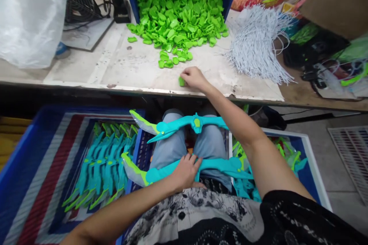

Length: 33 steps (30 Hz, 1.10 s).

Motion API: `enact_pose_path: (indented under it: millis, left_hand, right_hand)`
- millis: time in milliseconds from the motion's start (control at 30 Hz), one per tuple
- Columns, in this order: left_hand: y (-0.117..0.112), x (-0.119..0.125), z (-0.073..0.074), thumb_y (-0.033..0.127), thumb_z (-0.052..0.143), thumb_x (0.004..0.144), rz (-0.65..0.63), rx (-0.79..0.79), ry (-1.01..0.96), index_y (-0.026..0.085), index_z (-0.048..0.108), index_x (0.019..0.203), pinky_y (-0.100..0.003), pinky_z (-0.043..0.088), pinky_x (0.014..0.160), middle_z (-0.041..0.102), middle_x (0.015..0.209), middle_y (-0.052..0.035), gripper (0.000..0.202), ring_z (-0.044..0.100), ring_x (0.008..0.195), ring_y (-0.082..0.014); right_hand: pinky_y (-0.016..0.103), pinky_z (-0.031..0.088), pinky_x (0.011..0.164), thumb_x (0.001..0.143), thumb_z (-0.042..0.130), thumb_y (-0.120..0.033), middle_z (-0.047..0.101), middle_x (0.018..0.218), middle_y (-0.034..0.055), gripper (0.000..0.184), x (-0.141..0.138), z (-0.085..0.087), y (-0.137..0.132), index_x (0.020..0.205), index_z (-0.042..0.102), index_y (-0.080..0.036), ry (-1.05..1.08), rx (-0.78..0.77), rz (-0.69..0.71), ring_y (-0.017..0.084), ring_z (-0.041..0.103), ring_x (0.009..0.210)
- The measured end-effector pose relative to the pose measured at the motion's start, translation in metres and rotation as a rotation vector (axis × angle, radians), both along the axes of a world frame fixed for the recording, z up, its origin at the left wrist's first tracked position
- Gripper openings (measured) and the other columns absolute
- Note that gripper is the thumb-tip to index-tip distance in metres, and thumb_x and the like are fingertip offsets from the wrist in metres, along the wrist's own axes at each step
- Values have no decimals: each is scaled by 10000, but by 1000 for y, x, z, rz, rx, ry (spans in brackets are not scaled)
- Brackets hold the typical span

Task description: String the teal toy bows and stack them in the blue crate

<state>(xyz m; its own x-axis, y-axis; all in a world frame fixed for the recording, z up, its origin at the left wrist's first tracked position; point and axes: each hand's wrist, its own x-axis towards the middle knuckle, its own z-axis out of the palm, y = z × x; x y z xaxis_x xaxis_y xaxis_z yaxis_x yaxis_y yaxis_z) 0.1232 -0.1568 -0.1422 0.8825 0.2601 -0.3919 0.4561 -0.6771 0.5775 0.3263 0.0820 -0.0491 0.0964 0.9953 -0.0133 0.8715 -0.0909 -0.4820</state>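
Though unlabelled, hands [186, 170] on bow [198, 166]

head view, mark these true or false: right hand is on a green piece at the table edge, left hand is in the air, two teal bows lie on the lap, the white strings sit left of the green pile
1. The right hand touches a small green piece near the table edge: true.
2. The left hand hangs in the air: false, it rests on a teal bow across the lap.
3. Two teal bows lie on the lap: true, a second bow lies further out.
4. The white strings sit left of the green pile: false, they lie to its right.
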Motion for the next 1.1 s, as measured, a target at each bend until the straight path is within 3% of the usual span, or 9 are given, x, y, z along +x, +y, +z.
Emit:
enact_pose_path:
  millis: [167,300,400,567,700,800,900,1000,1100]
  left_hand:
    - [34,10,5,522,712,639,3,-293,39,135,372,1394,-436,414,957,532,1280,-176,914,514,1140,-338]
    - [76,22,6,551,603,724,131,-630,78,131,612,1144,-301,462,817,663,1064,-89,594,607,959,-247]
    - [95,27,0,619,543,751,266,-761,134,146,683,972,-260,467,723,683,958,-57,540,604,905,-219]
    - [97,22,-6,619,648,677,360,-937,195,207,605,1144,-224,468,647,654,1071,-45,624,597,931,-194]
    - [79,15,3,472,656,733,249,-760,166,145,627,1095,-278,489,767,686,1020,-79,489,624,923,-221]
    - [50,12,16,335,553,838,185,-272,89,128,526,1281,-376,469,885,644,1161,-138,490,611,1026,-277]
    - [21,6,24,281,531,859,119,106,-19,166,362,1425,-479,378,1014,389,1460,-186,602,416,1297,-351]
    - [20,-2,23,352,610,808,44,107,-76,198,330,1443,-552,269,1079,185,1553,-180,711,194,1413,-383]
    - [48,-3,15,423,479,863,132,-166,-62,152,251,1472,-467,310,1081,301,1513,-177,704,334,1371,-302]
  right_hand:
    - [334,450,826,854,494,-266,683,960,96,277,49,-5,-22,969,711,-138,-72,43,-189,231,612,921]
    - [412,397,955,870,517,-323,634,1077,123,323,53,-20,-36,1093,661,-139,-160,181,18,257,548,1033]
    - [472,367,978,883,510,-303,592,1164,125,301,54,-29,-47,1118,632,-160,-229,198,214,287,483,1110]
    - [480,375,972,924,447,-306,535,1259,96,337,63,-44,-51,1227,546,-197,-255,228,231,292,419,1186]
    - [451,377,997,928,439,-394,549,1228,89,334,64,-47,-58,1176,559,-206,-128,335,199,265,450,1163]
    - [452,385,1002,922,449,-395,585,1171,81,321,58,-37,-86,1142,577,-199,-9,402,180,247,498,1126]
    - [450,412,980,914,469,-383,633,1114,66,297,48,-30,-137,1110,603,-203,103,424,191,230,549,1087]
    - [424,453,935,895,523,-359,674,1092,68,261,31,-35,-200,1073,633,-203,185,359,242,215,588,1043]
    - [409,478,890,893,544,-337,693,1099,78,243,8,-52,-258,1053,652,-189,191,230,289,213,605,1021]
